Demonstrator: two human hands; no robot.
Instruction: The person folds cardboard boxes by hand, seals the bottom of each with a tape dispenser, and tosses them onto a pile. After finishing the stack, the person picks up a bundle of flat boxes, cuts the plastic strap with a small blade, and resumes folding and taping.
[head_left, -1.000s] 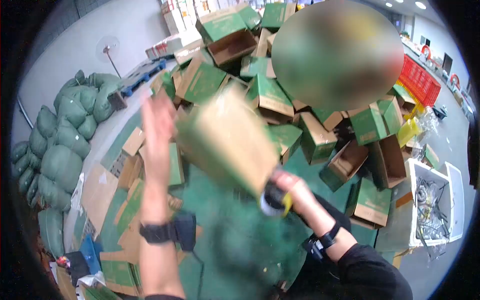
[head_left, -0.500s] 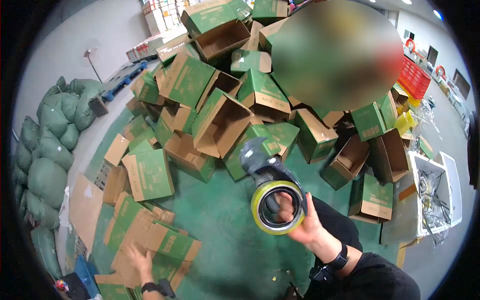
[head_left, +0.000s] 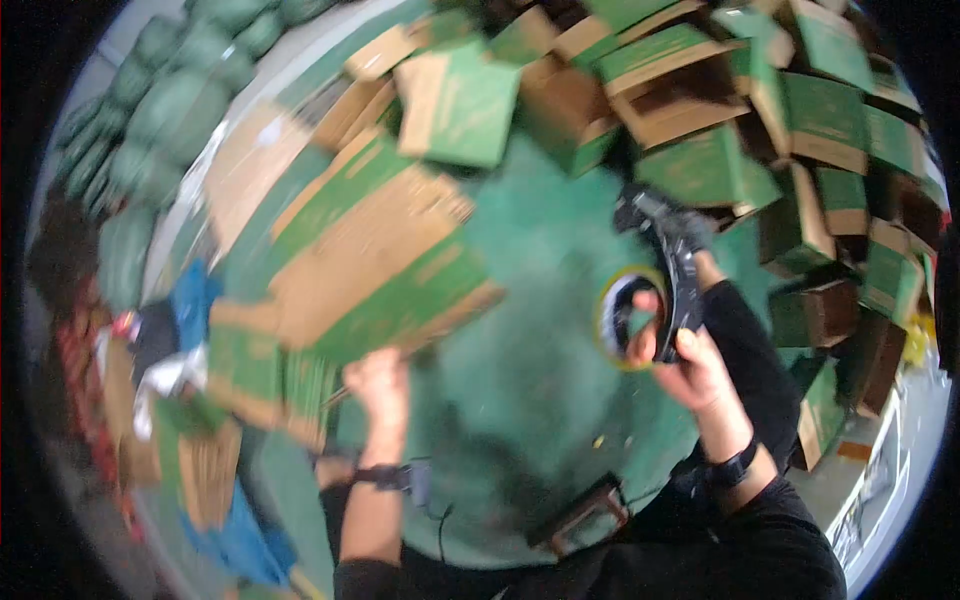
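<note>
My right hand (head_left: 697, 372) is wrapped round a black tape gun (head_left: 676, 262), its fingers reaching through the yellow-edged tape roll (head_left: 606, 318). At the near edge of a flattened green-and-brown cardboard box (head_left: 365, 262), my left hand (head_left: 378, 388) is closed, with the fingertips partly hidden and blurred. That box lies tilted, over or beside a stack of other flattened boxes (head_left: 308, 385). Both hands are apart, with green floor between them.
Open green-and-brown boxes (head_left: 675, 85) are heaped at the back and right. Green sacks (head_left: 180, 110) are piled at the far left. A small stool-like object (head_left: 580, 515) stands near my legs. A blue sheet (head_left: 240, 535) lies at the lower left.
My view has swung left and down. My left hand has gone from spread fingers on the cardboard to closed at its near edge. The tape gun has turned in my right hand.
</note>
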